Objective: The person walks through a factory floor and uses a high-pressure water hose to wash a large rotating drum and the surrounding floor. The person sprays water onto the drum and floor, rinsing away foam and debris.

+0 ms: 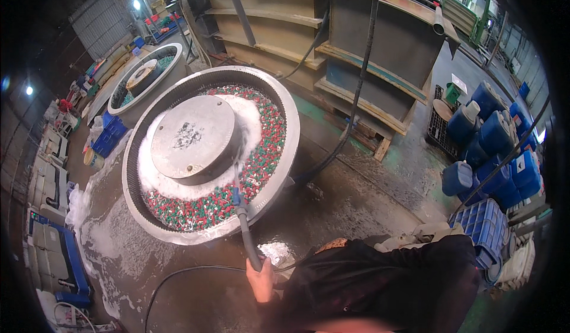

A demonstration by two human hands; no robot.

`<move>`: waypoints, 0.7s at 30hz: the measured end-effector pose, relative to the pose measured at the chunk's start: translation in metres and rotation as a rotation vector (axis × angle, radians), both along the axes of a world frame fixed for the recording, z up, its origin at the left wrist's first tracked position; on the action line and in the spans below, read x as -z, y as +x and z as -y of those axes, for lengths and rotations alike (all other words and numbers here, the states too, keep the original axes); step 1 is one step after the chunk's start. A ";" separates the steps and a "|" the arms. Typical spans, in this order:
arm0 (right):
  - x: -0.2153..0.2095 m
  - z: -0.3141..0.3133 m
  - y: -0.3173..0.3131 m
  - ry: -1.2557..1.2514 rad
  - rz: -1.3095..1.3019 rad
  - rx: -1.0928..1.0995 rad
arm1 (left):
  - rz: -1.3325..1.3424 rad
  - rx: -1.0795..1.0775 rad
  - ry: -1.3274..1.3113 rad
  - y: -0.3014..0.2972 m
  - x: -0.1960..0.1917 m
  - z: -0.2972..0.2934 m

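My left hand (260, 281), fingers wrapped round it, grips a grey hose (248, 238) at the lower middle. At the hose's far end a blue valve nozzle (238, 199) reaches over the near rim of a large round tub (287, 104). A thin stream of water seems to run from it toward the middle. Small red, green and white pieces (270, 137) fill the ring-shaped channel. White foam (248, 113) lies around the raised round grey hub (193, 136). My right hand does not show; dark clothing (386, 279) covers the lower right.
A second round tub (172, 60) stands behind at left, near a blue crate (110, 134). A large steel tank (380, 42) stands beyond. Blue jerrycans (496, 131) and a blue crate (481, 226) stand at right. Black hose (178, 272) crosses the wet, foamy floor (124, 238).
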State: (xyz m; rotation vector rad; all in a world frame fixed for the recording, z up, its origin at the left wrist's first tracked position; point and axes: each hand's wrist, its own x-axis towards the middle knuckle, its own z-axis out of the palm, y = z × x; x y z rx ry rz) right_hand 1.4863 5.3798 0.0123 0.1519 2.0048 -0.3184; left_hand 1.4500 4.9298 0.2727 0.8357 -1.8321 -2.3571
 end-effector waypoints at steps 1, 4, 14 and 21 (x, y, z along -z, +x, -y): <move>-0.001 -0.002 -0.002 0.002 0.002 -0.006 | 0.024 0.001 0.002 0.000 -0.002 -0.001; -0.003 -0.011 -0.003 0.011 0.003 -0.016 | 0.017 0.001 0.003 -0.002 -0.005 0.000; 0.011 -0.013 -0.007 -0.005 0.026 -0.070 | -0.040 -0.004 -0.031 0.001 0.002 -0.002; 0.040 -0.016 -0.015 -0.033 0.044 -0.155 | 0.009 -0.006 -0.026 0.005 -0.005 -0.003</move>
